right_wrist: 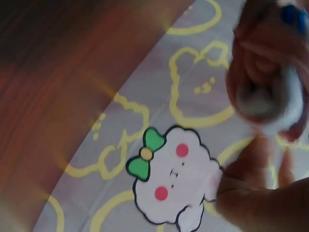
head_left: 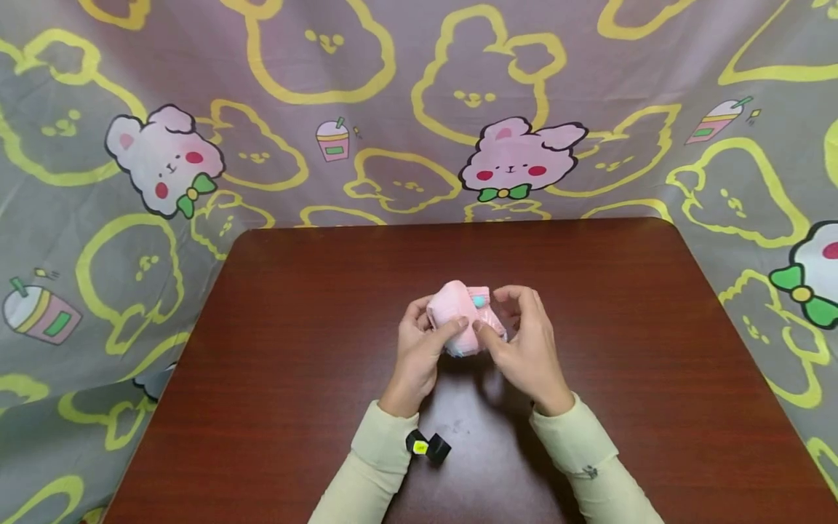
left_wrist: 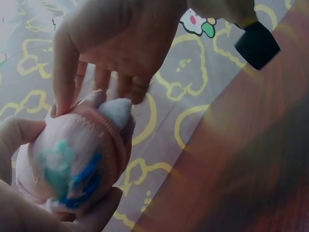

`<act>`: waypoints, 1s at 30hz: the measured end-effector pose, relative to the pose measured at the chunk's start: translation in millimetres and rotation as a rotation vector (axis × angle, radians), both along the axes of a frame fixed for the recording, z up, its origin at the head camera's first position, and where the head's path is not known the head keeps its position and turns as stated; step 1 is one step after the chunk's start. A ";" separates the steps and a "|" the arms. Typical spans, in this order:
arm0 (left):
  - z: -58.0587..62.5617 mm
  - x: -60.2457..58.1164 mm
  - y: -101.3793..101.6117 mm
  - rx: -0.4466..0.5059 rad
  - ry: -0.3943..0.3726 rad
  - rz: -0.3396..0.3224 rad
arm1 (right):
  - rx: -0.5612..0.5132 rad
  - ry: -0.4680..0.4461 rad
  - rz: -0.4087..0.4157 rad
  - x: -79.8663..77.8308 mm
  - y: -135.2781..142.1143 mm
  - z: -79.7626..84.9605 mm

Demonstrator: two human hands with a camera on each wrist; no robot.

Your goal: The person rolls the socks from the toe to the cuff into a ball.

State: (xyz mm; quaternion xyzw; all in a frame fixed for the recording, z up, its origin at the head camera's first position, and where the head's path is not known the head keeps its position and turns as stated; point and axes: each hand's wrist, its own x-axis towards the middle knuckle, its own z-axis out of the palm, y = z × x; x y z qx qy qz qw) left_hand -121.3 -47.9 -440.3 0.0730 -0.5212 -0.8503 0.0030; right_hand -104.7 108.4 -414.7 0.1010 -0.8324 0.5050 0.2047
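Note:
A balled-up pair of pink knit socks (head_left: 452,302) is held above the table between both hands. The left hand (head_left: 419,346) grips its left side, thumb across the front and fingers behind. On the right side, the right hand (head_left: 527,349) pinches the edge with its thumb, while its index finger curves apart from the ball. In the left wrist view the sock ball (left_wrist: 72,154) shows teal and blue marks and a pale tip sticking out at the top. The right wrist view has the ball (right_wrist: 265,67) blurred, with the right hand's fingers (right_wrist: 256,169) just below it.
A dark reddish-brown table (head_left: 294,313) with rounded far corners lies under the hands. Grey cloth (head_left: 406,131) printed with cartoon bunnies and yellow outlines hangs behind it and at both sides. A black wrist device (head_left: 437,447) is on the left sleeve.

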 end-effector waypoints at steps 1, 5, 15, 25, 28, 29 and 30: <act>-1.4 -1.5 -0.1 -0.010 -0.006 -0.002 | 0.010 -0.039 0.011 -0.9 2.1 0.6; -5.4 -8.2 -0.8 -0.090 -0.024 -0.050 | 0.026 -0.169 0.076 -4.3 9.0 -0.2; -14.3 -21.4 -12.8 -0.665 0.015 -0.175 | 0.068 -0.320 0.011 -16.8 13.2 -21.4; -25.3 -23.7 -18.0 -0.969 0.064 -0.247 | 0.181 -0.418 0.007 -25.5 15.3 -40.6; -29.2 -24.2 -18.1 -0.979 0.054 -0.238 | 0.196 -0.425 -0.002 -25.9 15.2 -44.2; -30.5 -24.4 -18.1 -0.972 0.047 -0.233 | 0.199 -0.423 -0.005 -26.0 15.1 -44.8; -31.5 -24.5 -17.9 -0.966 0.041 -0.229 | 0.200 -0.419 -0.010 -26.1 15.2 -45.1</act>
